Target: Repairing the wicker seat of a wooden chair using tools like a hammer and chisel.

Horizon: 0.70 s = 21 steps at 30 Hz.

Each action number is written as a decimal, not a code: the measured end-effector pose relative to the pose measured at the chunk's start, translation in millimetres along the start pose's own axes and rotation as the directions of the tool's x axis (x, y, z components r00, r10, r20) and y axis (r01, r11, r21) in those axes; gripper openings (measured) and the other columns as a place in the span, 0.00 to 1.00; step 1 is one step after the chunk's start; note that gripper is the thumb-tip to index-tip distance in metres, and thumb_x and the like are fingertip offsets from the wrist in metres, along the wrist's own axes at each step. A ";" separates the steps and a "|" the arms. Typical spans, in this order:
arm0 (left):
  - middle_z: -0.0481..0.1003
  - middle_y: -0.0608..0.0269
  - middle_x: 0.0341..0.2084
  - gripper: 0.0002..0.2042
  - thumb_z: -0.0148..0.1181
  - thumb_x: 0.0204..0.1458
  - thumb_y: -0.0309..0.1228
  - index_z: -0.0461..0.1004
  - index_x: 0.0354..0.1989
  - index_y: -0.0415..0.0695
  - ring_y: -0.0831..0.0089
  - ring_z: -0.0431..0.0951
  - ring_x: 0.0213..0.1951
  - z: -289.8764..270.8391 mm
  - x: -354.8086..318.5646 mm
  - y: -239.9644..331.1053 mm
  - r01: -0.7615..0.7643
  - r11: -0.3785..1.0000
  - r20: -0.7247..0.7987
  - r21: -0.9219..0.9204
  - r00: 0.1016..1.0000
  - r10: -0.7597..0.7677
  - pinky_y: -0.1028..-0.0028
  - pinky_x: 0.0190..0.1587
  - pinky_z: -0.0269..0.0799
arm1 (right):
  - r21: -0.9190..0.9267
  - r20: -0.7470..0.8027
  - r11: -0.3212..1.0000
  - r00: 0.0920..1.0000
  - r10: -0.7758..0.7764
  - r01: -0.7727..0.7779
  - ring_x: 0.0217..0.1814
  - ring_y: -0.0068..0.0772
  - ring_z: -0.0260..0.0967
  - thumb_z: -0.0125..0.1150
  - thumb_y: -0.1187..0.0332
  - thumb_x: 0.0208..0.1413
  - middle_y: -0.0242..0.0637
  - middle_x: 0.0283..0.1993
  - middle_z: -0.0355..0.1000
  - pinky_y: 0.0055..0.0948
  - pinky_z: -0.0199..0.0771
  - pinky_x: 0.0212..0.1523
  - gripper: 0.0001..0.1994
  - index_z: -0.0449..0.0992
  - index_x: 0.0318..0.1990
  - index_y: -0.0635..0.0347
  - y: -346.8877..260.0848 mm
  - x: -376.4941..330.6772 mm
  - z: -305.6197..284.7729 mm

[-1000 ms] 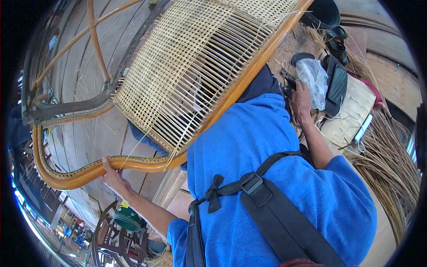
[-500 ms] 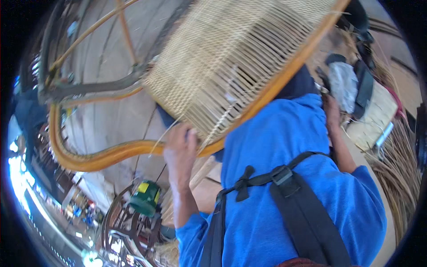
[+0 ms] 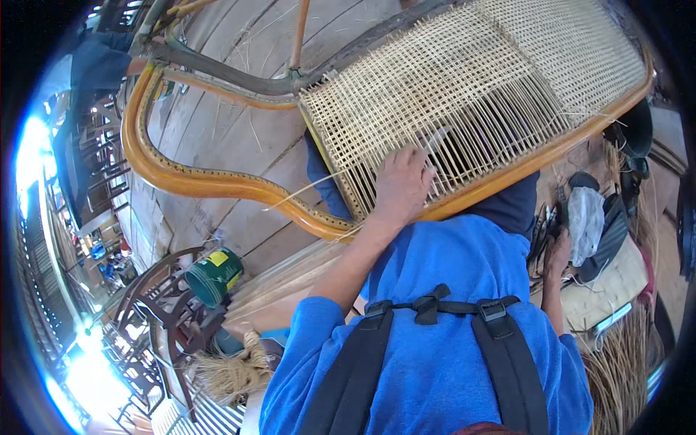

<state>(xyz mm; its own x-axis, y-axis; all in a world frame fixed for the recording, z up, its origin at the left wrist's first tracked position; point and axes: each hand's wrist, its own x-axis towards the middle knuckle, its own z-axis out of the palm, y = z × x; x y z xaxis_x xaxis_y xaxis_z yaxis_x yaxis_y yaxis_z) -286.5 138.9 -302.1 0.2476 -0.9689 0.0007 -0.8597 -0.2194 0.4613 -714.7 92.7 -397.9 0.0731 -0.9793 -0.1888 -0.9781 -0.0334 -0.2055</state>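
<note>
A wooden chair frame [image 3: 217,185] with a partly woven cane panel [image 3: 420,80] lies across my lap. On the panel's near side, bare parallel cane strands [image 3: 500,130] run between the finished weave and the wooden rail. My left hand [image 3: 402,181] rests on these strands, fingers lying over them. A loose cane end [image 3: 301,190] sticks out past the panel's left edge. At my right side, my right hand [image 3: 558,252] is among dark tools [image 3: 540,235], beside a clear plastic bag [image 3: 584,217]. Its fingers look curled; what they hold is hidden.
A green can [image 3: 214,275] stands at the left, near dark chair frames. A bundle of pale fibre [image 3: 232,373] lies below it. Long cane strands [image 3: 616,362] and a pale cushion-like pad [image 3: 605,290] lie at my right. Wooden planks [image 3: 239,159] form the floor.
My left hand has moved from the panel's left corner to the right, onto the bare strands. The view has shifted and turned. My right hand stays down by the tools.
</note>
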 end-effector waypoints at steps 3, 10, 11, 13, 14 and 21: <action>0.70 0.52 0.36 0.11 0.55 0.46 0.30 0.72 0.37 0.39 0.56 0.70 0.39 11.7 17.2 -15.2 0.077 0.996 -0.124 0.046 0.990 -0.071 0.62 0.44 0.66 | -0.009 0.181 0.999 0.983 -0.029 0.031 0.42 0.58 0.65 0.56 0.70 0.47 0.54 0.37 0.67 0.45 0.65 0.41 0.12 0.68 0.40 0.61 7.9 6.3 -6.1; 0.70 0.56 0.28 0.07 0.53 0.45 0.30 0.73 0.33 0.43 0.58 0.71 0.36 19.4 29.3 -6.8 0.116 0.989 -0.131 0.095 0.986 -0.103 0.62 0.37 0.70 | 0.481 0.354 0.863 0.935 -0.029 -0.155 0.26 0.32 0.62 0.53 0.70 0.50 0.37 0.28 0.65 0.29 0.63 0.27 0.10 0.67 0.40 0.62 -8.1 1.9 -38.7; 0.70 0.56 0.28 0.07 0.53 0.45 0.30 0.73 0.33 0.43 0.58 0.71 0.36 22.8 28.4 -2.3 0.120 0.988 -0.138 0.097 0.985 -0.106 0.62 0.37 0.70 | 0.546 0.560 0.719 0.826 0.068 -0.430 0.24 0.24 0.61 0.54 0.69 0.51 0.32 0.27 0.64 0.24 0.61 0.24 0.12 0.67 0.42 0.61 -25.7 0.9 -55.0; 0.70 0.55 0.27 0.07 0.54 0.45 0.30 0.73 0.32 0.42 0.58 0.71 0.36 28.4 25.5 4.7 0.178 0.979 -0.103 0.099 0.980 -0.168 0.62 0.36 0.70 | 0.584 0.540 0.716 0.842 0.011 -0.383 0.19 0.14 0.55 0.56 0.67 0.52 0.24 0.24 0.62 0.18 0.54 0.19 0.13 0.69 0.44 0.60 -37.7 2.4 -71.9; 0.69 0.54 0.28 0.09 0.53 0.45 0.31 0.73 0.34 0.42 0.57 0.71 0.36 28.4 23.8 7.9 0.197 0.979 -0.097 0.045 0.977 -0.192 0.61 0.37 0.70 | 0.598 0.633 0.651 0.774 -0.025 -0.468 0.18 0.14 0.54 0.56 0.67 0.51 0.23 0.22 0.61 0.18 0.52 0.17 0.12 0.70 0.43 0.60 -39.2 6.0 -80.0; 0.70 0.53 0.33 0.13 0.50 0.48 0.33 0.73 0.40 0.41 0.57 0.71 0.38 38.3 23.1 16.6 0.241 0.970 -0.088 0.042 0.968 -0.237 0.61 0.42 0.68 | 0.609 0.770 0.461 0.620 -0.150 -0.646 0.12 0.14 0.49 0.57 0.70 0.49 0.21 0.16 0.56 0.18 0.47 0.12 0.10 0.73 0.39 0.63 -43.4 22.2 -129.1</action>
<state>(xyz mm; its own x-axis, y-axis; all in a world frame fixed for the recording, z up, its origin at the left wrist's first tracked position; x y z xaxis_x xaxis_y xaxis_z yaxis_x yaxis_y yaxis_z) -312.2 108.5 -328.4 0.4822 -0.8755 -0.0309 -0.7926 -0.4510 0.4104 -695.8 46.7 -269.2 0.3420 -0.4480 -0.8260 -0.3794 0.7384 -0.5575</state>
